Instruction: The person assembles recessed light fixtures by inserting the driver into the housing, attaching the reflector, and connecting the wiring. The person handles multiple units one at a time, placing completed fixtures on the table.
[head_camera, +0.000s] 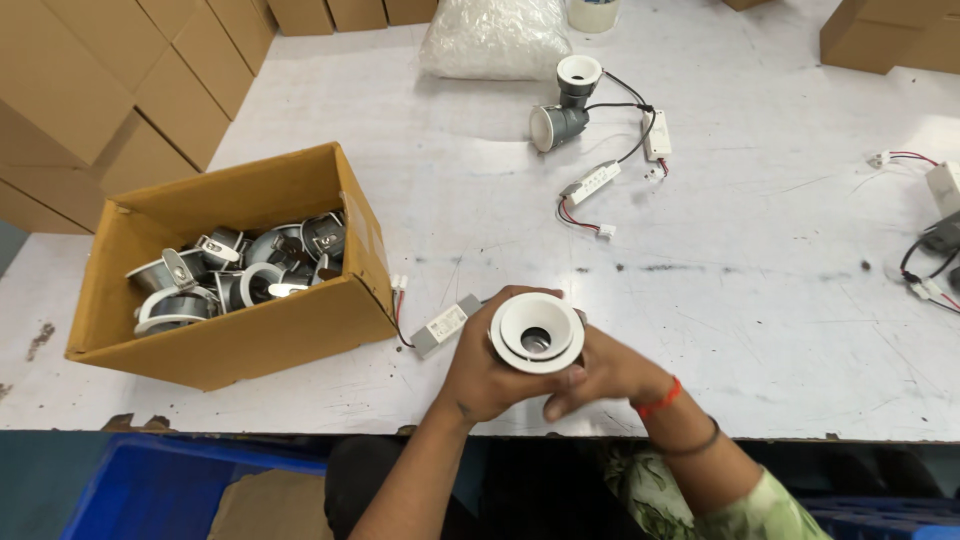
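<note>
Fingers (560, 385) of both the left hand (490, 375) and right hand (610, 372) are clenched around a white-rimmed recessed downlight (536, 332), its round face tilted upward between them, its grey driver (445, 325) lying on the desk (760, 300) just left.

You hold a downlight (536, 333) with a smooth, matt white plastic-looking rim. Your worktop (760, 300) is scuffed, stained white laminate. The box (250, 340) beside it is plain matt brown cardboard.

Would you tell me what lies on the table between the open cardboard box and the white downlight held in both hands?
In the head view, a small grey driver unit with red and white leads lies between the cardboard box and the white downlight.
</note>
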